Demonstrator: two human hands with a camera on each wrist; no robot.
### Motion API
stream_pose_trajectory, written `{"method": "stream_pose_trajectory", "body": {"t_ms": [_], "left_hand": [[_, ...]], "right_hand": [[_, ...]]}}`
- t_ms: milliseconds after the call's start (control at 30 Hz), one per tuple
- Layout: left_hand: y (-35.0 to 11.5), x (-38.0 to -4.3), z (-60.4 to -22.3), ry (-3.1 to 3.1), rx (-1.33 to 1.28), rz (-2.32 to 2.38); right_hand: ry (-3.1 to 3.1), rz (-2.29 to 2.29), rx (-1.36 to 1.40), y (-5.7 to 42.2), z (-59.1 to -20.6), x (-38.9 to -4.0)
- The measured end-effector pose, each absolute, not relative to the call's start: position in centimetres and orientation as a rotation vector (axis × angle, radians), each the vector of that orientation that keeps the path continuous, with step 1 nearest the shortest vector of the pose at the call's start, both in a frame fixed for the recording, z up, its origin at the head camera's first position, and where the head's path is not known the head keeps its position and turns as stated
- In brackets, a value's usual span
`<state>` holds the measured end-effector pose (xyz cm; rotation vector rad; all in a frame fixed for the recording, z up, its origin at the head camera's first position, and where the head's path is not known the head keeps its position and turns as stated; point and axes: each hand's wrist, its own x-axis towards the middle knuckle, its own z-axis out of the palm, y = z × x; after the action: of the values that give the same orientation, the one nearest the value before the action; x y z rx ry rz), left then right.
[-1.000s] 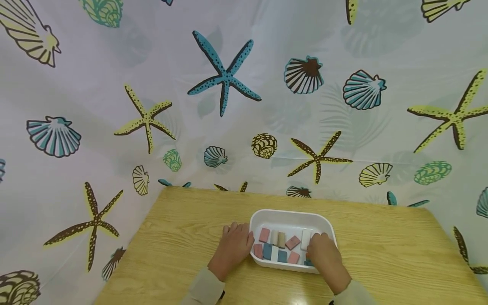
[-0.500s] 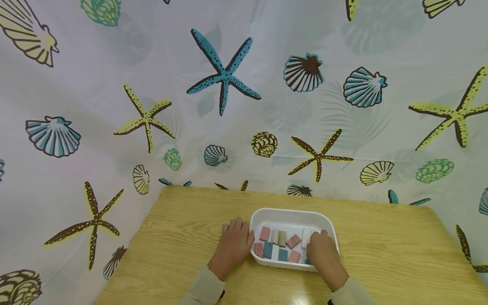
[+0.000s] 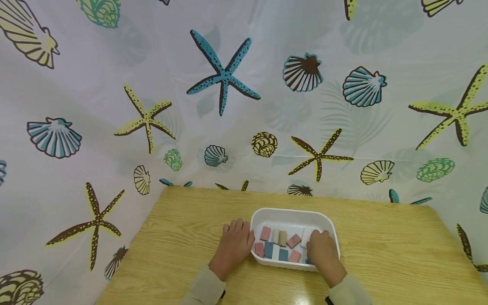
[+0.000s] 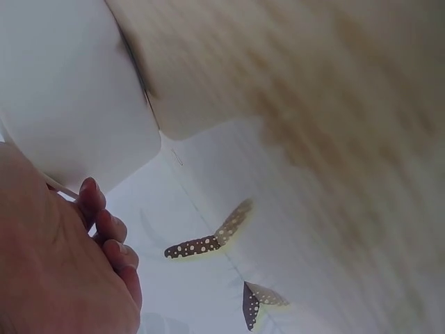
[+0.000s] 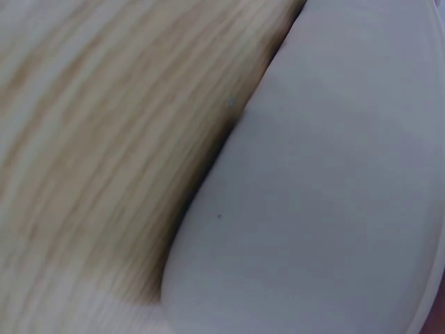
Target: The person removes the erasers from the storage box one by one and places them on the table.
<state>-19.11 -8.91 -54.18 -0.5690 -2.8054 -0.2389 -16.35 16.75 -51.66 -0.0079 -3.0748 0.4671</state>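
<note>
A white oblong tray [image 3: 293,215] sits on the table, with small rectangular blocks lying loose in it. My left hand [image 3: 234,241] is at the tray's left end, thumb over the rim. In the left wrist view its curled fingers [image 4: 119,256] meet the tray's edge from outside. Inside the right end, my right hand [image 3: 323,250] has its fingers bent down onto a white block [image 3: 306,237]; the fingertips are hidden. A blue block [image 3: 309,261] shows partly from under this hand. Near it lie a pink block [image 3: 294,256] and another pink block [image 3: 294,241].
Further left in the tray are a tan block [image 3: 282,238], a blue block [image 3: 268,250], a white block [image 3: 275,252] and several others. A wood-grain table [image 3: 183,237] carries the tray. Behind and beside it hangs a sheet [image 3: 244,110] printed with starfish and shells.
My right hand has shifted slightly, and the white block beside its fingers has turned to a slight tilt. The left hand stays at the rim. The other blocks keep their places.
</note>
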Motion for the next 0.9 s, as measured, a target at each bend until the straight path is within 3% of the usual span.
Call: {"method": "stream_pose_trajectory", "body": {"t_ms": [900], "left_hand": [[-8.73, -18.99, -54.18, -2.793, -0.545, -0.271]], "right_hand": [[-2.719, 0.536, 0.032, 16.42, -52.35, -16.49]]}}
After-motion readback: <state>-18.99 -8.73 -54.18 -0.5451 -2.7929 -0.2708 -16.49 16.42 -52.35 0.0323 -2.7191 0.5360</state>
